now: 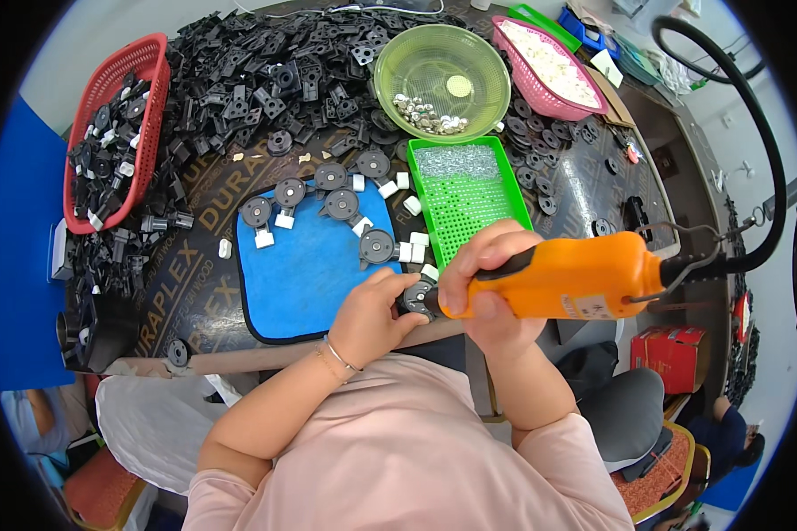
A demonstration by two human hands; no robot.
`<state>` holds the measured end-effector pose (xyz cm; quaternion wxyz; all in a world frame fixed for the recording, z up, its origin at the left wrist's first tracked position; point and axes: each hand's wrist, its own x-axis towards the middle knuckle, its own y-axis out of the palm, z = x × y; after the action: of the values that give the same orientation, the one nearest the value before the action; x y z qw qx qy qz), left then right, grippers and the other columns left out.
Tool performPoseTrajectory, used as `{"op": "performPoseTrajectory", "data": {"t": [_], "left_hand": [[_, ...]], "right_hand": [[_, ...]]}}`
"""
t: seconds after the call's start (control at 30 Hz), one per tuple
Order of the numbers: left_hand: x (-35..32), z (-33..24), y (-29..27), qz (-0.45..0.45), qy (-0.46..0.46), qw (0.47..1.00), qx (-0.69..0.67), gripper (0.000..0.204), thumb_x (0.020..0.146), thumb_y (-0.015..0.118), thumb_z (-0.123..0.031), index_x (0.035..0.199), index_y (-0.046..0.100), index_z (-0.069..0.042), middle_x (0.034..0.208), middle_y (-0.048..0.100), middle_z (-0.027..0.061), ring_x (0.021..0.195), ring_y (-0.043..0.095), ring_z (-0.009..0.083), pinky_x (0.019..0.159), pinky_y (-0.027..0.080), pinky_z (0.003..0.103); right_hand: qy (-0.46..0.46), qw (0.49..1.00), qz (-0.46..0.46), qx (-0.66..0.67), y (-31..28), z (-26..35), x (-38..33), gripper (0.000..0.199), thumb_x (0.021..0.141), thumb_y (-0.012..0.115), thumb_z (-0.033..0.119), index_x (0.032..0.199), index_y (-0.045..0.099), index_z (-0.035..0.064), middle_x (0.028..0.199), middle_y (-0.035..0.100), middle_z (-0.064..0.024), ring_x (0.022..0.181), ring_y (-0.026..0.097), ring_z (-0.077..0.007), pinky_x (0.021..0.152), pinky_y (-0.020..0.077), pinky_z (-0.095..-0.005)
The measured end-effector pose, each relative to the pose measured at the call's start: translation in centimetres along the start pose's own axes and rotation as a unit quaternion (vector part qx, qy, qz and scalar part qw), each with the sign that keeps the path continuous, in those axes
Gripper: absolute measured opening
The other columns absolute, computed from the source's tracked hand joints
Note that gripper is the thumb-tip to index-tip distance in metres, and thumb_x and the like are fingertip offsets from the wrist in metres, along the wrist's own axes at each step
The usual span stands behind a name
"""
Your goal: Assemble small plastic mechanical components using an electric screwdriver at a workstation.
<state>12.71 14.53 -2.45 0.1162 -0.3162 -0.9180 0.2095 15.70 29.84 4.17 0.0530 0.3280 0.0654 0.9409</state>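
Black round part [413,298], just below centre frame, is pinched between thumb and fingers of the left hand [368,311], apparently to steady it for the orange power driver [584,276] that the right hand [505,333] wraps tightly; the blue mat [292,270], left of centre, likely cushions similar parts [337,204].

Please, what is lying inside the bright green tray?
In the green tray, small silvery metal pieces cover the far end; the holed floor shows nearer. The right hand, holding an orange power tool, covers the near right corner, so anything there cannot be seen.
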Motion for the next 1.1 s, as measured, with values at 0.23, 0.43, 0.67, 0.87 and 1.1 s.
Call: {"op": "performPoseTrajectory", "data": {"t": [0.23, 0.43, 0.67, 0.87, 1.1], "left_hand": [[0.0, 0.6, 0.2, -0.006, 0.008, 1.0, -0.007, 0.05, 0.063, 0.079, -0.011, 0.108, 0.06, -0.001, 0.077, 0.053, 0.0109, 0.059, 0.054, 0.0242, 0.056, 0.045, 0.033], [-0.1, 1.0, 0.2, -0.018, 0.041, 0.999, 0.011, 0.051, 0.062, 0.079, -0.011, 0.108, 0.059, -0.001, 0.077, 0.052, 0.0109, 0.059, 0.053, 0.024, 0.055, 0.044, 0.033], [0.0, 1.1, 0.3, -0.013, 0.043, 0.999, -0.004, 0.051, 0.063, 0.079, -0.011, 0.109, 0.059, -0.002, 0.079, 0.052, 0.0105, 0.059, 0.053, 0.0234, 0.055, 0.044, 0.033], [0.0, 1.6, 0.6, -0.013, 0.045, 0.999, 0.004, 0.05, 0.064, 0.079, -0.012, 0.109, 0.06, -0.003, 0.078, 0.052, 0.0098, 0.059, 0.053, 0.0231, 0.055, 0.045, 0.033], [0.0, 1.6, 0.6, -0.009, 0.055, 0.998, 0.015, 0.048, 0.065, 0.079, -0.014, 0.109, 0.061, -0.008, 0.073, 0.049, 0.0081, 0.058, 0.051, 0.0221, 0.054, 0.043, 0.034]], "right_hand": [[0.002, 0.997, 0.037, -0.064, 0.3, -1.0, -0.1, 0.03, 0.081, 0.067, 0.011, 0.101, 0.047, 0.0009, 0.088, 0.049, -0.0119, 0.057, 0.054, -0.0147, 0.052, 0.0482, -0.0265], [-0.006, 0.996, 0.064, -0.054, 0.7, -0.8, 0.1, 0.027, 0.082, 0.065, 0.01, 0.098, 0.047, 0.0006, 0.087, 0.049, -0.0124, 0.055, 0.053, -0.0142, 0.052, 0.0483, -0.0261], [-0.005, 0.996, 0.068, -0.055, 0.5, -0.6, -0.1, 0.027, 0.082, 0.065, 0.01, 0.098, 0.046, 0.0008, 0.086, 0.049, -0.0121, 0.054, 0.052, -0.0136, 0.051, 0.0483, -0.0266], [0.008, 0.996, 0.069, -0.05, 0.9, -0.7, 0.2, 0.025, 0.081, 0.065, 0.01, 0.095, 0.046, 0.0013, 0.084, 0.047, -0.011, 0.053, 0.052, -0.0142, 0.049, 0.0467, -0.0266], [0.014, 0.992, 0.112, -0.049, 1.0, -1.0, 0.2, 0.024, 0.079, 0.064, 0.005, 0.095, 0.046, 0.0018, 0.083, 0.048, -0.0104, 0.053, 0.052, -0.0146, 0.049, 0.0432, -0.0248]]}}
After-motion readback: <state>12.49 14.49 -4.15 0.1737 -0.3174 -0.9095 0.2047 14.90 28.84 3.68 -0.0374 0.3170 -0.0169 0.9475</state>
